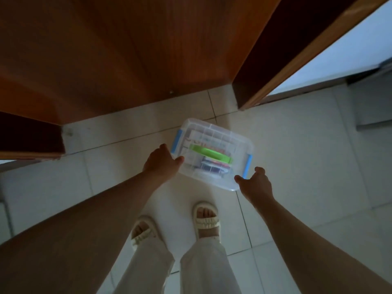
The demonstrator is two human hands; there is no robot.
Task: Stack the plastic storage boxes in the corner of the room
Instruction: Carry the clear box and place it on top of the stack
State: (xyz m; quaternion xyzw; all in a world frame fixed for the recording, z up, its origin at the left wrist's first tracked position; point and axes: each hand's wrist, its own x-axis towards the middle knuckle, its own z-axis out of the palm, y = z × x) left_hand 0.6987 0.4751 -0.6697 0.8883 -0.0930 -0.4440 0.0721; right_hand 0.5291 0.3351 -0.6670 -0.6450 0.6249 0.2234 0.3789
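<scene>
Box: a clear plastic storage box (212,152) with a ribbed lid and blue side latches (247,166), over the pale tiled floor (297,145), just in front of the person's feet; whether it rests on the tiles or is lifted off them cannot be told.
Contents: a bright green flat item (210,154) and some white and coloured packets show through the lid.
Writing: print on the packets inside is blurred, perhaps large letters, not readable.
Left hand: the left hand (162,164) grips the box's near left corner, thumb over the lid edge, fingers curled beside the left latch.
Right hand: the right hand (255,183) is at the near right corner by the right latch, thumb touching the lid edge, fingers curled; a firm hold is not clear.
Edges: a brown wooden door (127,49) stands just beyond the box, and a wooden frame post (275,71) to its right.
Open room: bare tiles spread to the right of the box and behind the cream sandals (206,219).
</scene>
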